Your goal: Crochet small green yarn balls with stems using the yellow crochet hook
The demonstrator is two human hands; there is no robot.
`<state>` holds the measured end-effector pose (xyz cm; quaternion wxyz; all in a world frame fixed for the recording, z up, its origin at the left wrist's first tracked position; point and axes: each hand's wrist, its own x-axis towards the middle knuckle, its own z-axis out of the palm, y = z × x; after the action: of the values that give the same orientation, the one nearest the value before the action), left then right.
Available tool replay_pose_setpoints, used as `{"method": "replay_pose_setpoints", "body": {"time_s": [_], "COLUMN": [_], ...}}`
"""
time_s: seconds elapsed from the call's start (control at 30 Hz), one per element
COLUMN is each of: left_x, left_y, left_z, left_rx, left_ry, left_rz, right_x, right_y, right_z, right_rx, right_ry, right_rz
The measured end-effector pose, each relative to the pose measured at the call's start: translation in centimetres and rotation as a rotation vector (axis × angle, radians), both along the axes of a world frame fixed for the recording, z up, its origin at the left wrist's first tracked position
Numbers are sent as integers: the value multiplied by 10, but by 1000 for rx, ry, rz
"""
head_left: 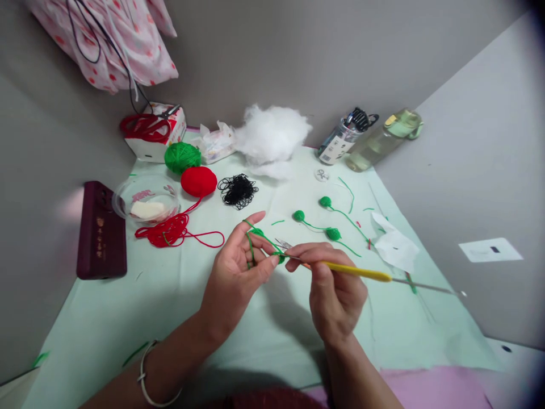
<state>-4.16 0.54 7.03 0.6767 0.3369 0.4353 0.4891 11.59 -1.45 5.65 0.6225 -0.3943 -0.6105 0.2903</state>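
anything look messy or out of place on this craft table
Mostly tidy. The red yarn has spilled off its ball into a loose tangle beside the plastic bowl, and short green yarn snippets lie scattered across the mint cloth.

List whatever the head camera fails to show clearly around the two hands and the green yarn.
- Head view: the hook tip of the yellow-handled crochet hook is hidden behind the right hand fingertips.
- The small green crocheted piece is mostly covered by the left hand thumb.
- The label on the clear plastic jar is too small to read.
- Both forearms are cut off by the bottom edge.
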Motion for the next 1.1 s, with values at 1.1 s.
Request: {"method": "replay_pose_setpoints", "body": {"time_s": [1.1], "left_x": [-5], "left_y": [1], "left_z": [2], "left_rx": [-107], "left_ry": [-194], "left_rz": [-117], "right_x": [-8], "right_y": [8], "right_z": [2], "right_rx": [-148], "right_ry": [155], "right_rz": [57]}}
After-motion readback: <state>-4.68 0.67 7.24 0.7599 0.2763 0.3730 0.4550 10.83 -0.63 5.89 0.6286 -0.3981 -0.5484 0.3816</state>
